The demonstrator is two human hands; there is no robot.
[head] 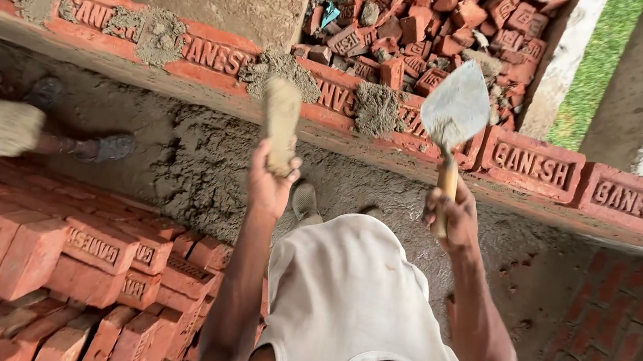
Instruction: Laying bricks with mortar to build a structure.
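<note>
My left hand (pixel 269 181) grips a mortar-coated brick (pixel 281 123), held upright just in front of the low brick wall (pixel 536 166). My right hand (pixel 452 217) holds a trowel by its wooden handle, and the grey pointed trowel blade (pixel 457 107) rises over the wall's top. Lumps of grey mortar (pixel 375 108) lie along the top course between and beside my hands. I wear a white sleeveless shirt (pixel 355 296).
A stack of red bricks (pixel 64 252) stands at lower left. Another person's feet in sandals (pixel 101 146) and a mortar-covered brick (pixel 2 127) show at left. Broken bricks (pixel 429 27) are heaped beyond the wall. Wet mortar (pixel 197 162) lies on the floor.
</note>
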